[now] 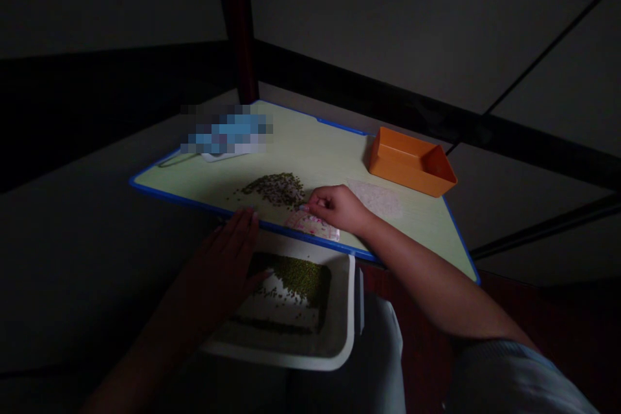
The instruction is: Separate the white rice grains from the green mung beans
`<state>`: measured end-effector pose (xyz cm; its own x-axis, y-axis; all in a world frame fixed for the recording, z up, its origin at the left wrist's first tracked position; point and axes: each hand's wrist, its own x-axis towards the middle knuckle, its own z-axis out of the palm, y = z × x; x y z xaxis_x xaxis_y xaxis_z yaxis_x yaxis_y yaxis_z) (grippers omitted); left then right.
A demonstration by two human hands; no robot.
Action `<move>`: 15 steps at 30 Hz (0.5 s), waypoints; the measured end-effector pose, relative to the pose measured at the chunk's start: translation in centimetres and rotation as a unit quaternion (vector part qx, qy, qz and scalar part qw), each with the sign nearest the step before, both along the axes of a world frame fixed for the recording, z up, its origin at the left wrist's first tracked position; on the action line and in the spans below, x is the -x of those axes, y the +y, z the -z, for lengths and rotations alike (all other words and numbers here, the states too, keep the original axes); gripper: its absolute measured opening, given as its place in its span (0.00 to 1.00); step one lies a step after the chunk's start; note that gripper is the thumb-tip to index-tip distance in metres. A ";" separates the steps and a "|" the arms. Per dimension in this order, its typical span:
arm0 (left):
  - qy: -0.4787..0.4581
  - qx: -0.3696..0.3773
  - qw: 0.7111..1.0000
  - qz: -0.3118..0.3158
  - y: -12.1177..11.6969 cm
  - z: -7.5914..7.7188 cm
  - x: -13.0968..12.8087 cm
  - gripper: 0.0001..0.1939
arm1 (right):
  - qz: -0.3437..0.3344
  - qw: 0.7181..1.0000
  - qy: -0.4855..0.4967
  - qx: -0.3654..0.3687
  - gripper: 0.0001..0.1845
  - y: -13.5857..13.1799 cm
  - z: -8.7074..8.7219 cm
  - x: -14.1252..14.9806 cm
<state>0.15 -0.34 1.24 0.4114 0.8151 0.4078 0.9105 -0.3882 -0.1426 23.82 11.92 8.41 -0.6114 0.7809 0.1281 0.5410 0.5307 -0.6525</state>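
Note:
My right hand [337, 206] rests on the pale table, its fingertips pinched together at the right edge of a pile of small green beans [279, 189] mixed with paler bits. What those fingers hold, if anything, is too small to make out. Just below them lies a pink patterned sheet [313, 225] by the table's blue front edge. My left hand [237, 249] is in shadow, fingers stretched out flat, tips at the table edge and thumb over a white basin [347, 336]. Inside that basin many green beans [303, 279] are heaped toward the far right side.
An orange open box [412, 171] stands at the table's [325, 149] back right. Pale grains or a pale patch [376, 198] lie right of my right hand. A blurred-out blue object [230, 132] is at the back left. A dark post [237, 26] rises behind the table.

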 end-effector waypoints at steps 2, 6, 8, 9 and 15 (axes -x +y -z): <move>0.003 -0.010 1.000 0.002 0.0 0.0 0.0 0.45 | -0.007 1.000 0.010 0.007 0.12 0.0 0.1 0.0; 0.008 -0.011 1.000 0.002 0.1 0.0 0.1 0.46 | -0.013 0.999 0.030 0.012 0.11 0.1 0.0 -0.3; 0.007 -0.009 1.000 0.001 0.1 0.1 0.1 0.46 | -0.006 0.999 0.044 0.005 0.10 0.2 -0.2 -0.5; 0.004 -0.009 1.000 0.001 0.1 0.1 0.1 0.45 | 0.001 0.999 0.048 -0.002 0.10 0.2 -0.4 -0.7; -0.012 0.000 1.000 -0.005 0.1 0.2 0.1 0.44 | 0.036 0.998 0.011 -0.053 0.10 0.6 -1.3 -1.8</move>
<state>0.03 -0.25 1.03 0.3932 0.8191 0.4177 0.9175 -0.3794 -0.1198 25.64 12.54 9.71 -0.5497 0.8045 0.2249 0.5668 0.5570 -0.6070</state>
